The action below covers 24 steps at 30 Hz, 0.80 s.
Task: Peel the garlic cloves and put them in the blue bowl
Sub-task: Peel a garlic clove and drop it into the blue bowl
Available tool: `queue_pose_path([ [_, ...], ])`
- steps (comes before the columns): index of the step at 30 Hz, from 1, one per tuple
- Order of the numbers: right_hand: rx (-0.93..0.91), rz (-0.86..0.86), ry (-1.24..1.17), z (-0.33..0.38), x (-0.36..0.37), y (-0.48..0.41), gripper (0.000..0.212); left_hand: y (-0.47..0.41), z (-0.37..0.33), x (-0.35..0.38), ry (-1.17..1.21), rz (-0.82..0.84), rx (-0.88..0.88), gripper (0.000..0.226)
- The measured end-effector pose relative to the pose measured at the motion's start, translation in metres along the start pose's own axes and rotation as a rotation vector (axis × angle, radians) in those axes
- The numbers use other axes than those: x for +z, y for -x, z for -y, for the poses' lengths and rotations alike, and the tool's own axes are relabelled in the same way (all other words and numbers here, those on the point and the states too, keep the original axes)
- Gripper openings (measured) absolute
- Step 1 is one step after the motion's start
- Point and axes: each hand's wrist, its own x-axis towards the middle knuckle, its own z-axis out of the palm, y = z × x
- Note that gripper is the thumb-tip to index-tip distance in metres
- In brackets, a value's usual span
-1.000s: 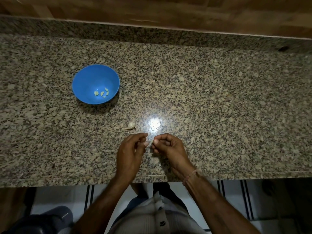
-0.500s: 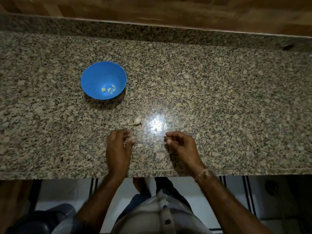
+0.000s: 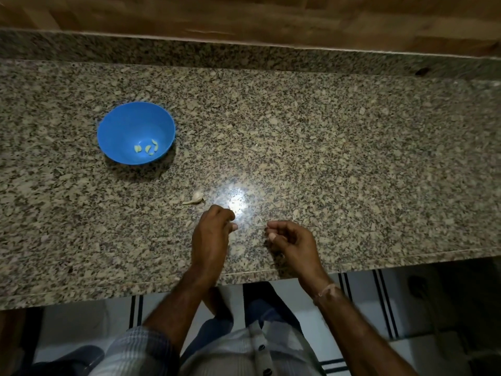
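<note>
The blue bowl (image 3: 127,123) stands on the counter at the left, with peeled yellowish garlic cloves (image 3: 146,149) in its bottom. An unpeeled garlic clove (image 3: 195,197) lies on the granite just beyond my left hand. My left hand (image 3: 212,234) has its fingers curled, and its fingertips hide the small clove they pinch. My right hand (image 3: 291,241) is a short gap to the right, its thumb and forefinger pinched together on a thin strip of garlic peel (image 3: 260,225).
The granite counter (image 3: 352,158) runs the full width, with a raised back ledge and a wood-look wall behind. A bright light glare (image 3: 235,198) sits just beyond my hands. The counter's front edge (image 3: 379,257) is close under my wrists.
From touching, my hands pulled apart, the left one keeping a small clove. The left hand has since moved back to the right, closer to the right hand. The view shifted slightly.
</note>
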Motion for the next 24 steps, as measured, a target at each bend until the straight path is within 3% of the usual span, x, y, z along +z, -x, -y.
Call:
queue_pose_path([
  [5, -0.053, 0.038, -0.001, 0.008, -0.004, -0.009, 0.024, -0.006, -0.003, 0.002, -0.148, -0.003, 0.048, 0.030],
  [9, -0.305, 0.000, 0.341, 0.003, -0.009, -0.020, 0.033, -0.007, -0.007, 0.007, -0.121, -0.019, -0.033, 0.035],
  [13, -0.502, 0.037, 0.587, -0.004, 0.007, -0.026, 0.032, 0.002, -0.017, 0.000, 0.112, -0.151, -0.192, 0.027],
  [19, -0.516, 0.221, 0.509, 0.018, 0.050, -0.045, 0.032, 0.021, -0.016, -0.006, 0.339, -0.325, -0.455, 0.013],
  [21, -0.478, 0.219, 0.405, 0.024, 0.040, -0.050, 0.030, 0.023, -0.017, -0.006, 0.361, -0.372, -0.494, 0.011],
  [24, -0.509, 0.244, 0.436, 0.020, 0.014, -0.052, 0.034, 0.028, -0.017, -0.006, 0.358, -0.422, -0.578, 0.012],
])
